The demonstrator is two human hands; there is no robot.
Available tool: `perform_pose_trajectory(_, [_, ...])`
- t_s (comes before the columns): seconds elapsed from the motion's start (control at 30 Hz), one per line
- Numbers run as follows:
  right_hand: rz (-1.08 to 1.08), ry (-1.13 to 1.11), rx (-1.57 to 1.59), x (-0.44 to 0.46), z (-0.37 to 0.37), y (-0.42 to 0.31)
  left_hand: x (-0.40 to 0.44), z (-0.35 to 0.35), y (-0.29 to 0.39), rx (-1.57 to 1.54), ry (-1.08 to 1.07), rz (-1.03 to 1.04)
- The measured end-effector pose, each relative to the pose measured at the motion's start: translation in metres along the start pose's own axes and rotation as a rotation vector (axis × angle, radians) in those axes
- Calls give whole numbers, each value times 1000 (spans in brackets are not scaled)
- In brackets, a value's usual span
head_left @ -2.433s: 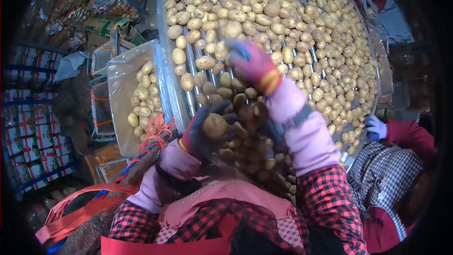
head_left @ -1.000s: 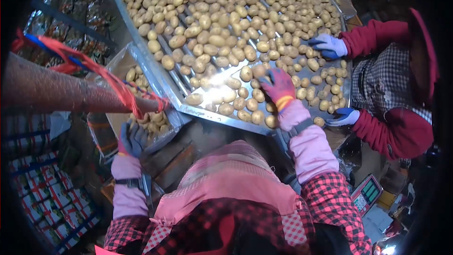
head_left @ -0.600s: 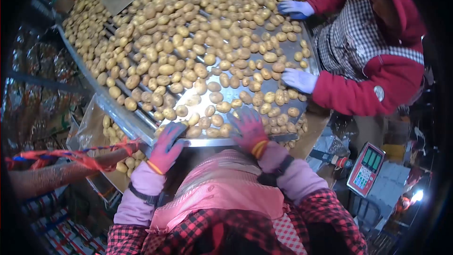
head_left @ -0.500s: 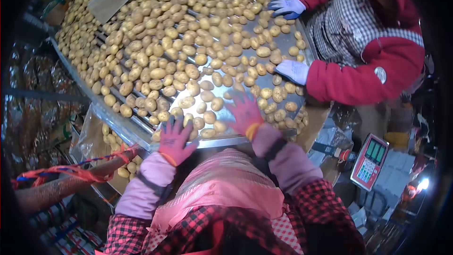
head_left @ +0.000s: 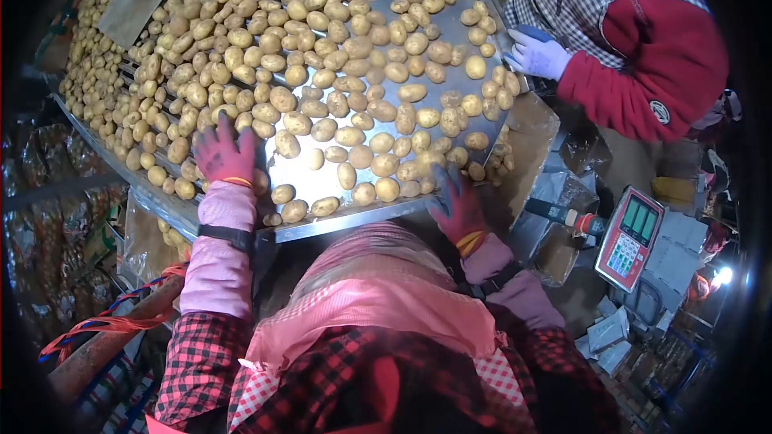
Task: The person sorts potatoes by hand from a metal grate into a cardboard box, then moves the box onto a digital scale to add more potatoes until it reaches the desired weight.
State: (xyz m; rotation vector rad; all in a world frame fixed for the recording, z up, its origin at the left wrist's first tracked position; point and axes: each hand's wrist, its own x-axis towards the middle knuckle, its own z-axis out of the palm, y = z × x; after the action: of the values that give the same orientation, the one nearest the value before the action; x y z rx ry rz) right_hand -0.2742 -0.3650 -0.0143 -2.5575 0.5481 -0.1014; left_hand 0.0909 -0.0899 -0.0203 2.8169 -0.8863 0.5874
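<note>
Many potatoes lie across a metal sorting table, thick on the slatted part and sparser on the smooth sheet in front of me. My left hand, in a red and grey glove, rests on potatoes at the left of the bare sheet, fingers spread and pointing away from me. At the front edge, right of centre, my right hand has its gloved fingers apart beside several potatoes near the rim. Neither hand is closed around a potato.
A clear scoop lies on the potatoes at the far left. Across the right side stands a co-worker, one gloved hand at the table's edge. A red scale is at right, a cardboard box nearer. A rope-wrapped pole juts in at left.
My left hand has moved left and forward onto the potatoes. My right hand has drawn back and right to the front edge. The view has shifted; one co-worker hand is now out of sight.
</note>
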Motion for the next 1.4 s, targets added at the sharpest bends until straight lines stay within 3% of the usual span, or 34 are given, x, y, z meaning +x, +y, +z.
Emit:
perform_pose_trajectory(0.1, [347,-66,-60,46,11,-5,-28,0,43,28,-56,48])
perform_pose_trajectory(0.13, [368,-107,-44,65,3,-13,-33,-22,67,-145,-157,-30])
perform_pose_trajectory(0.2, [400,-194,-22,107,-24,-29,-60,-32,84,-222,-173,67])
perform_pose_trajectory(0.27, [275,75,336,136,3,-1,-80,-49,81,-434,-439,235])
perform_pose_trajectory(0.3, [211,200,519,139,16,5,-89,-58,77,-451,-415,290])
perform_pose_trajectory(0.37, [47,240,674,138,23,-23,-93,-85,62,-527,-417,359])
perform_pose_trajectory(0.43, [83,-6,520,119,3,-70,-103,-94,32,-464,-329,153])
perform_pose_trajectory(0.5, [-303,-97,27,90,35,-82,-114,-94,3,-306,-179,-1])
perform_pose_trajectory(0.53, [-502,-126,-225,89,52,-79,-121,-87,-7,-165,-258,-159])
perform_pose_trajectory(0.67, [-238,-101,-400,137,48,-31,-124,-83,28,-187,-406,-154])
perform_pose_trajectory(0.73, [-131,2,-538,168,20,-29,-118,-77,45,-467,-406,-21])
perform_pose_trajectory(0.83, [-254,251,-376,235,13,-62,-111,-81,60,-598,-359,63])
perform_pose_trajectory(0.9, [-396,291,-439,290,18,-108,-100,-88,46,-611,-318,51])
perform_pose_trajectory(0.93, [-403,180,-449,305,31,-115,-94,-86,38,-619,-299,48])
perform_pose_trajectory(0.97, [-402,60,-459,312,47,-116,-78,-91,28,-573,-130,35])
perform_pose_trajectory(1.0, [-389,-58,-472,311,60,-114,-62,-102,18,-544,-202,-107])
perform_pose_trajectory(1.03, [-350,-115,-532,292,64,-109,-56,-89,6,-389,-11,-126])
perform_pose_trajectory(1.07, [-452,-97,-414,275,59,-93,-46,-75,-7,-296,-26,-264])
perform_pose_trajectory(1.1, [-457,-101,-278,250,51,-79,-42,-54,-20,-173,-54,-362])
perform_pose_trajectory(1.13, [-391,-158,-354,221,39,-69,-42,-34,-26,-48,-87,-460])
perform_pose_trajectory(1.2, [-315,-136,-341,176,23,-65,-44,-21,-13,-33,-246,-463])
perform_pose_trajectory(1.27, [-394,-89,-205,171,29,-89,-50,-39,23,-122,-250,-304])
perform_pose_trajectory(1.3, [-483,-126,-158,170,32,-112,-59,-33,34,-290,-416,-239])
perform_pose_trajectory(1.33, [-566,-170,-107,165,35,-123,-64,-47,48,-259,-335,-87])
perform_pose_trajectory(1.4, [-486,-105,-214,180,56,-103,-66,-70,45,-456,-400,66])
